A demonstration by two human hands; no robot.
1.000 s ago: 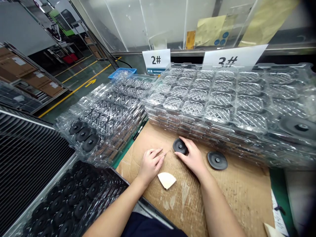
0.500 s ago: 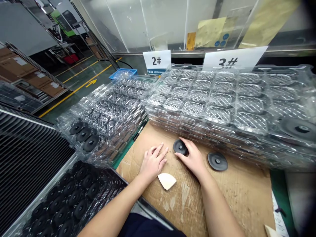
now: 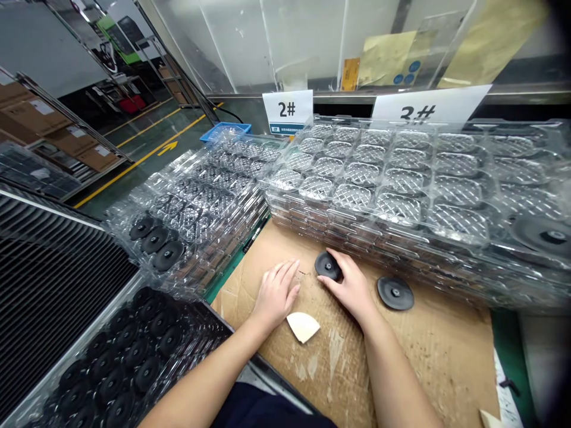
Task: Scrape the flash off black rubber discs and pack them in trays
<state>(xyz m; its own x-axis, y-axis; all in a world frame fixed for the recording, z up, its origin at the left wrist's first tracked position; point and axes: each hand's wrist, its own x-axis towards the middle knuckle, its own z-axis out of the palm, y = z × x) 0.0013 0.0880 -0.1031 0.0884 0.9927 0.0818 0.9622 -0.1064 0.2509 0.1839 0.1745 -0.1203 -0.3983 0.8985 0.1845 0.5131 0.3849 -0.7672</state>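
My right hand grips a round black disc with a small raised hub, thumb and fingers around its right edge, on the brown cardboard sheet. To the left, my left hand rests on the cardboard with its fingers stretched out and holds nothing. Just below that hand lies a cream wedge-shaped pad. A second black disc lies flat on the cardboard, right of my right wrist.
Behind the cardboard stands a stack of clear plastic trays with moulded pockets. Another tray stack, at left, holds several black discs at its near end. A lower-left tray is filled with discs. Signs marked 2# and 3# stand behind.
The fingers of my left hand have drawn closer together and lie flatter. My right hand still holds the disc in nearly the same place. The whole view has shifted slightly.
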